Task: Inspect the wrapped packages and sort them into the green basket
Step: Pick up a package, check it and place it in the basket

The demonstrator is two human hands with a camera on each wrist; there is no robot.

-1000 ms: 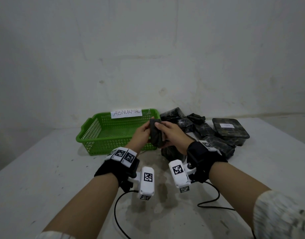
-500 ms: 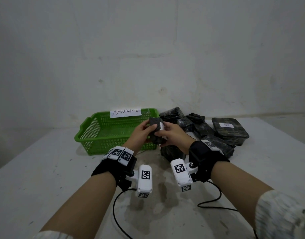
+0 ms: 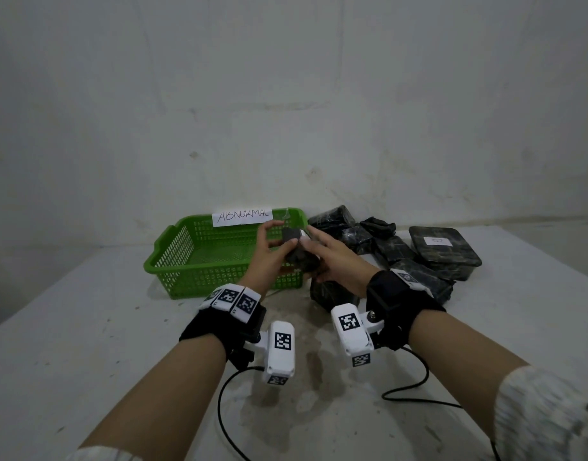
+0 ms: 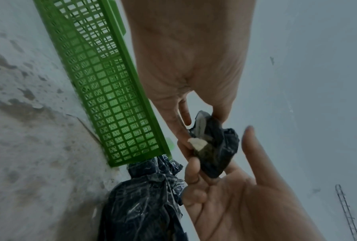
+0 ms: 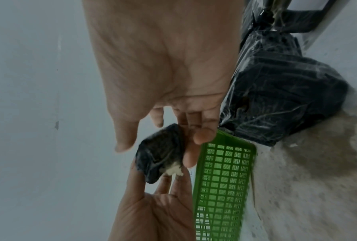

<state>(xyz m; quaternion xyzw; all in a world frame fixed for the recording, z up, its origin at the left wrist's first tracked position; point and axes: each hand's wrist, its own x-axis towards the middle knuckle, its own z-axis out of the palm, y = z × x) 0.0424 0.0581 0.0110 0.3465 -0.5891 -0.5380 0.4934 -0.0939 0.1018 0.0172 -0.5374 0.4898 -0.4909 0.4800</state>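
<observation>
You are holding small package [image 3: 297, 251] up above basket's [image 3: 173, 257] near-right corner, turning it for inspection. Left hand [image 3: 269, 251] pinching its end, fingers curled; right hand [image 3: 332, 254] cradling it underneath, forefinger straight. White patch showing through torn wrap, probably abnormal. Remaining packages [image 3: 395, 251] lying right of basket.

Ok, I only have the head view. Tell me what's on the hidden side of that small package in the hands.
Observer: In the left wrist view, a white patch shows through the black wrap of the small package.
Operator: Check it from the other wrist.
Observer: There the patch looks rough-edged, like a tear, on the side nearest the green basket.
Operator: Report the grip.
Observer: The left hand pinches one end. The right hand curls its fingers under the other, index finger off it.
</observation>
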